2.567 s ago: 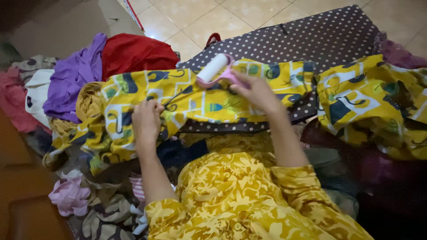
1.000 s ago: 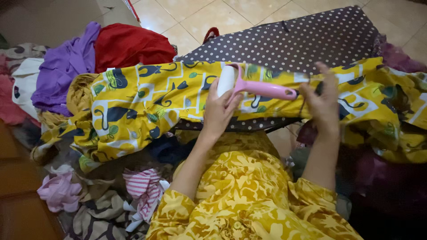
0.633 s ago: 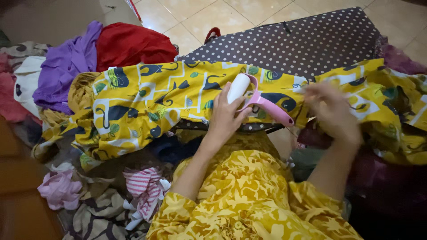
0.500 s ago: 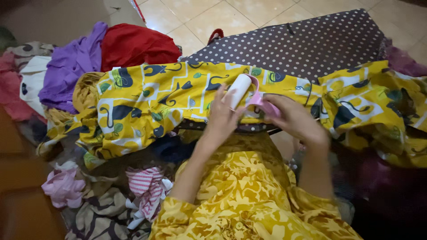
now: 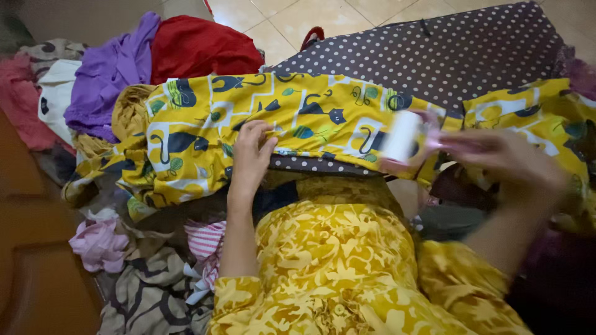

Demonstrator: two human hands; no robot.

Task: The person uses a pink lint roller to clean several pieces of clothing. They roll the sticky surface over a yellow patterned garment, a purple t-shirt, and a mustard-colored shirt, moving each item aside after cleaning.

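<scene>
A yellow garment with a dark cat print lies spread over a brown board with white dots. My left hand rests flat on the garment's near edge, fingers apart, holding nothing. My right hand, blurred by motion, grips the pink handle of a lint roller. The roller's white head sits on the cloth near the garment's right part. My own yellow patterned clothing fills the bottom of the view.
A heap of clothes lies at the left: purple cloth, red cloth, pink cloth and a striped piece. Tiled floor shows beyond the board. A brown wooden surface borders the lower left.
My left hand let go of the roller's head and moved left onto the garment. My right hand took the pink handle and carried the roller to the right.
</scene>
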